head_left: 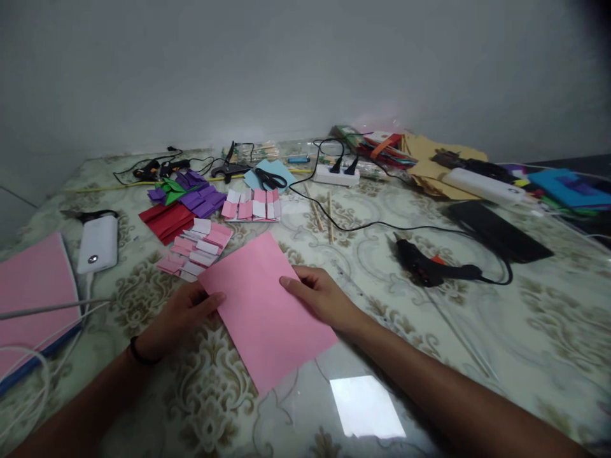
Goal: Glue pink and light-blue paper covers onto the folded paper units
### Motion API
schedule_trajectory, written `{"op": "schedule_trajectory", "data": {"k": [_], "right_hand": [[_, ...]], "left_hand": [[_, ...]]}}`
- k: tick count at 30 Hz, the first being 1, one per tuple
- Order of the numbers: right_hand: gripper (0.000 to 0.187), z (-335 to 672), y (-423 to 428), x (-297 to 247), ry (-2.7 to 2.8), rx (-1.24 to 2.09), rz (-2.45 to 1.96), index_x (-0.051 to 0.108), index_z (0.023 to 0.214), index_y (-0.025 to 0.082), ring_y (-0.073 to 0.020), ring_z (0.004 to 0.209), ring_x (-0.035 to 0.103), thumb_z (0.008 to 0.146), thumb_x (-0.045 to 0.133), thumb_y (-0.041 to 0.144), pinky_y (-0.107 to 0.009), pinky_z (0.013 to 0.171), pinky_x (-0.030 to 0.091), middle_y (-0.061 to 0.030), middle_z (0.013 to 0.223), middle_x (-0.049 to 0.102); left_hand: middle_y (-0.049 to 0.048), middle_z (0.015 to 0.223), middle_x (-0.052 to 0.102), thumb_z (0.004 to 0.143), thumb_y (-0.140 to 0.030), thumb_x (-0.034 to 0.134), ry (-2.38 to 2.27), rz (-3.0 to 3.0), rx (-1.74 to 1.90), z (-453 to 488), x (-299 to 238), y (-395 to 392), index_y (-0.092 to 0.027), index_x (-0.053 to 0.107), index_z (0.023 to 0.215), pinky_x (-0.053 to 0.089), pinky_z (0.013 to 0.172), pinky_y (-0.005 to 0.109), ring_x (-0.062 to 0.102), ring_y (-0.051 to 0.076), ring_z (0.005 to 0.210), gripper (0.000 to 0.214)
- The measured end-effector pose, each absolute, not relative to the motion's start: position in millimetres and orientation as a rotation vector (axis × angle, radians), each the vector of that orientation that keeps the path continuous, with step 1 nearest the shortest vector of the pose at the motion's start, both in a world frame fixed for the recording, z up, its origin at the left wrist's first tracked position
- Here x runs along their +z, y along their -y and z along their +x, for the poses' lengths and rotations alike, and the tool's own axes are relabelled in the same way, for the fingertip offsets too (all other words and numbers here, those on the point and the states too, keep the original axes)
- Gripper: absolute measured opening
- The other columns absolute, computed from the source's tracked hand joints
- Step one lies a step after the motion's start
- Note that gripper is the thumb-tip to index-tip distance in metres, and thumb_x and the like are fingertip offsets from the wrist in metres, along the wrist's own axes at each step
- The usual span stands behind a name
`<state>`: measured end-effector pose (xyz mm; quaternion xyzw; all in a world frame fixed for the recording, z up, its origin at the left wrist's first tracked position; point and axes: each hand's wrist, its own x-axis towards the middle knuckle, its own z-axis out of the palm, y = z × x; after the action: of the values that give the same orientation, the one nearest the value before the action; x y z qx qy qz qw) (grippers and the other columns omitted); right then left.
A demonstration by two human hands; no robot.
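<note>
A pink sheet of paper [260, 312] lies flat on the patterned table [429, 356] in front of me. My left hand [184, 312] grips its left edge, thumb on top of the paper. My right hand [317, 294] holds the right edge, thumb pressed on the sheet and fingers curled at the edge. Just beyond the sheet lie small folded pink and white paper pieces [198, 248].
A black glue gun [427, 267] with its cord lies to the right. Folded red [167, 219], purple [200, 197] and pink pieces, scissors [270, 178], a power strip [337, 175] and wooden sticks [322, 213] sit farther back. A white power bank [98, 243] and pink paper stack [33, 289] are at left.
</note>
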<state>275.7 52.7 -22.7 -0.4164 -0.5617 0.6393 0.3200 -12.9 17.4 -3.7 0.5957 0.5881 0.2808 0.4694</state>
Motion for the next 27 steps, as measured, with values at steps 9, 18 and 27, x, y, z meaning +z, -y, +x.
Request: {"op": "schedule_trajectory", "data": {"k": [9,18,27], "right_hand": [[0.043,275,-53,-21,1.532,1.657,-1.018,0.071,0.096,0.016,-0.0156,0.072,0.054,0.092,0.069,0.059,-0.026,0.061,0.042,-0.0023,0.084,0.063],[0.048,279,-54,-23,1.709,1.741,-0.987,0.063,0.079,0.017,-0.0132,0.067,0.047,0.092,0.069,0.063,-0.027,0.060,0.035,0.0000,0.074,0.055],[0.051,277,-54,-29,1.618,1.717,-0.997,0.060,0.081,0.016,-0.0119,0.065,0.045,0.092,0.069,0.065,-0.025,0.057,0.032,0.0003,0.074,0.052]], "left_hand": [[0.0000,0.062,0.061,0.090,-0.053,0.068,-1.398,1.436,0.743,-13,-5,-19,-0.019,0.061,0.069,0.042,0.056,0.027,0.056,0.015,0.058,0.041],[-0.0013,0.072,0.058,0.091,-0.052,0.068,-1.397,1.424,0.856,-7,3,-18,-0.020,0.065,0.078,0.043,0.059,0.027,0.050,0.016,0.066,0.035],[0.0055,0.096,0.076,0.099,-0.054,0.063,-1.252,1.495,0.642,-18,-7,-17,-0.017,0.075,0.104,0.052,0.073,0.028,0.065,0.022,0.086,0.040]]}}
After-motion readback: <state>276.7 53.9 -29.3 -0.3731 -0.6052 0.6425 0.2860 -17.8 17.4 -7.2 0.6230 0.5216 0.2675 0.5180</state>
